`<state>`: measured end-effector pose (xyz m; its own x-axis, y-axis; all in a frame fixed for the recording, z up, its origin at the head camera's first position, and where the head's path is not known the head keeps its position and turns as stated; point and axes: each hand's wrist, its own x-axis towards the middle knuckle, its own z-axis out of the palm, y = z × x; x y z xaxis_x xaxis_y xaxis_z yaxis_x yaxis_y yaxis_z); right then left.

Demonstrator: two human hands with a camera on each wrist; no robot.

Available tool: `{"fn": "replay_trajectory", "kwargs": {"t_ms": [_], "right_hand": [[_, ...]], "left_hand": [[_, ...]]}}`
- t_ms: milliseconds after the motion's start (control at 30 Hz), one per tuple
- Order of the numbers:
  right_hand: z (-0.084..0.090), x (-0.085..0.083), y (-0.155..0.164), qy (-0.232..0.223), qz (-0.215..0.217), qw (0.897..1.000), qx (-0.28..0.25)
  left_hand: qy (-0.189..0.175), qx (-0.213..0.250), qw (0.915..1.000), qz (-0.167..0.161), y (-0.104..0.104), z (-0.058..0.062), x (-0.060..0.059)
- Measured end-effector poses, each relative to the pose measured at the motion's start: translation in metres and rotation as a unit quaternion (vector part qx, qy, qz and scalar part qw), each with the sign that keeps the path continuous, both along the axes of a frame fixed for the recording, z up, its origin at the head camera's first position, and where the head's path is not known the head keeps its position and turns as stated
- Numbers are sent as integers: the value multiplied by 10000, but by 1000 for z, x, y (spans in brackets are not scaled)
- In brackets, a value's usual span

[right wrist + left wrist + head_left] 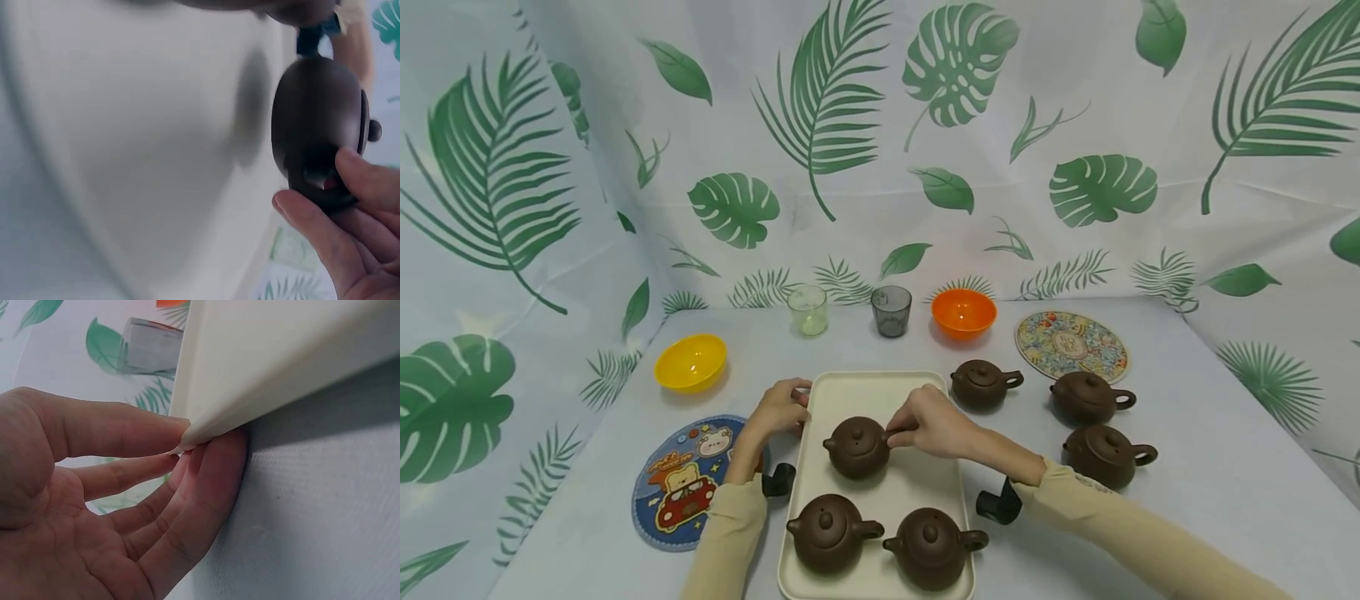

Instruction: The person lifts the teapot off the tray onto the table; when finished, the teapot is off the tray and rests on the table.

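Leaf-print backdrop; left-wrist view alone shows fingers under tray rim.

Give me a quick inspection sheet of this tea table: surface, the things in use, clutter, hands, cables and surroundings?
Surface: grey table, laid with a cloth.
Things in use: cream tray carrying three brown teapots; the rear teapot is held at its handle.
Clutter: three more teapots right of the tray, yellow bowl, orange bowl, clear cup, grey cup, patterned round mat, cartoon mat.
Hands: left hand pinches the tray's left rim; right hand pinches the teapot handle.
Cables: nothing seen.
Surroundings: white backdrop printed with green leaves.
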<state>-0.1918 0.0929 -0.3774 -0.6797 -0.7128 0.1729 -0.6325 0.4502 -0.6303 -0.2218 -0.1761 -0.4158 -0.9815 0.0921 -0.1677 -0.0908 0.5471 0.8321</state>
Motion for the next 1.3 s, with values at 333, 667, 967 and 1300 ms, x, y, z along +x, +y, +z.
{"fn": "replay_trajectory", "kwargs": {"t_ms": [333,667,967,1300], "right_hand": [[11,-8,79,-106,-248,9995,-185],[5,-3,142,-200,-783,9967,98],[-3,-4,160,-248,-742,9968,157],[-4,-7,161,-282,-755,9960,395]], "left_hand": [[-48,54,9999,-112,0,4,0],[-30,84,9999,-136,0,5,1],[-67,162,9998,-111,-1,2,1],[-71,194,9998,-64,-1,2,2]]}}
